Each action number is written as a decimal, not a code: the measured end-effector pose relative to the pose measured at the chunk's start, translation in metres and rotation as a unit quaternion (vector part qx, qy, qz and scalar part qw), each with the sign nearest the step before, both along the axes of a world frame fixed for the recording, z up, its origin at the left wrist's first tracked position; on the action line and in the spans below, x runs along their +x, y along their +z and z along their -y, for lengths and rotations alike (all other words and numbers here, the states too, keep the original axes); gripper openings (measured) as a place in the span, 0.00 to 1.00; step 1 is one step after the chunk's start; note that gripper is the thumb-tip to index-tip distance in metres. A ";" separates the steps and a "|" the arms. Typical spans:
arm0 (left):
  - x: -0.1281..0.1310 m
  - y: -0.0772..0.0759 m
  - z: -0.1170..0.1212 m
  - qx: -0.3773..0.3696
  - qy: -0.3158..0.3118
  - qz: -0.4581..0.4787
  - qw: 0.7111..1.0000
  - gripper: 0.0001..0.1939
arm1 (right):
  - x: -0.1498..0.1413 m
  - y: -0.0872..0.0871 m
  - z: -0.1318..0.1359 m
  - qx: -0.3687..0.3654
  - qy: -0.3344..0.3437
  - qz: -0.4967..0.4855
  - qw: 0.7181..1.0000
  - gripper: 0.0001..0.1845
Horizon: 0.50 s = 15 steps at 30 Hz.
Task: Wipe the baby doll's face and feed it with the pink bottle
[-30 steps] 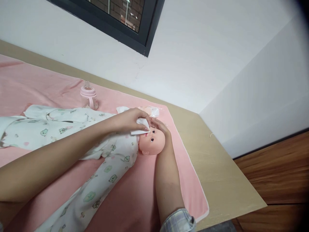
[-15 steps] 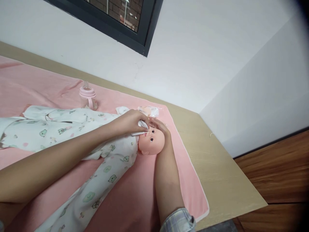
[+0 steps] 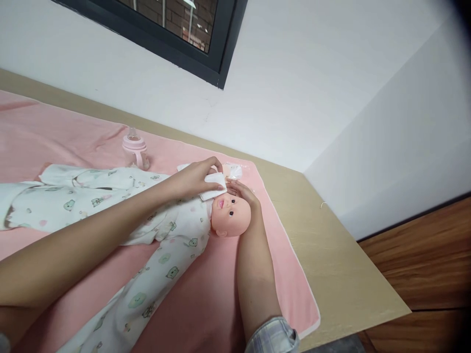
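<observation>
A baby doll [image 3: 235, 220] in a white printed outfit [image 3: 180, 230] lies on its back, its bald head to the right. My left hand [image 3: 200, 179] pinches a folded white tissue [image 3: 215, 184] between thumb and fingers, at the far side of the doll's chin and cheek. The doll's mouth and both eyes show. Around the top and far side of its head curls my right hand [image 3: 246, 193], steadying it; part of that palm is hidden behind the head.
Under the doll a pink blanket [image 3: 290, 294] covers much of the wooden tabletop [image 3: 331, 264]. A pink-lidded baby bottle [image 3: 135, 149] stands behind the doll's body. A clear plastic packet [image 3: 235, 170] lies beyond my hands. A white wall and dark window frame [image 3: 217, 68] rise behind.
My left hand has drawn the tissue off the doll's mouth toward the far cheek, and the tissue now lies flatter, uncovering the lips. My right hand stays around the head.
</observation>
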State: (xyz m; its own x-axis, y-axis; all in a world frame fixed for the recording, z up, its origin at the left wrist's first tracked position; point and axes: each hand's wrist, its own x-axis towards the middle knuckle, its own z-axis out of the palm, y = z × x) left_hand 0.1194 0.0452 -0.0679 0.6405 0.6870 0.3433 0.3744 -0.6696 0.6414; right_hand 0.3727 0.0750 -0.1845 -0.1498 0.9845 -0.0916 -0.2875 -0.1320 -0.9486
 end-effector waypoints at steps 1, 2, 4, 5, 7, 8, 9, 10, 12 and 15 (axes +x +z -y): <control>-0.003 0.002 -0.002 -0.008 0.011 -0.011 1.000 0.21 | 0.000 0.002 0.001 0.000 -0.001 0.007 1.000 0.17; -0.006 0.005 -0.004 -0.009 0.020 -0.020 1.000 0.20 | 0.001 0.006 0.003 0.001 0.003 0.014 1.000 0.19; -0.010 0.010 -0.006 0.006 0.025 -0.035 0.999 0.18 | 0.004 0.014 0.008 0.009 0.011 0.024 1.000 0.22; -0.013 0.012 -0.008 0.015 0.018 -0.041 0.999 0.17 | 0.006 0.019 0.011 0.015 0.013 0.029 0.999 0.23; -0.016 0.014 -0.009 0.027 -0.002 -0.042 0.999 0.16 | 0.011 0.029 0.017 0.029 0.007 0.037 0.999 0.23; -0.017 0.015 -0.010 0.031 -0.007 -0.040 0.999 0.16 | 0.013 0.035 0.019 0.034 0.001 0.042 0.999 0.23; -0.019 0.015 -0.011 0.035 -0.006 -0.038 0.999 0.16 | 0.014 0.041 0.022 0.039 -0.006 0.050 0.998 0.23; -0.020 0.015 -0.013 0.039 -0.001 -0.034 0.999 0.15 | 0.015 0.048 0.025 0.047 -0.010 0.061 0.997 0.23; -0.023 0.014 -0.015 0.051 0.014 -0.023 0.998 0.13 | 0.014 0.064 0.031 0.071 -0.010 0.097 0.993 0.22; -0.027 0.014 -0.021 0.078 0.032 0.005 0.996 0.12 | 0.003 0.098 0.046 0.145 0.011 0.193 0.970 0.16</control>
State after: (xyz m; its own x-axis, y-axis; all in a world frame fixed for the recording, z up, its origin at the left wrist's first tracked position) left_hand 0.0920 0.0659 -0.0541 0.5936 0.6640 0.4546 0.4130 -0.7363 0.5361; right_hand 0.3758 0.0286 -0.0868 -0.1805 0.9741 0.1358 0.0971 0.1551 -0.9831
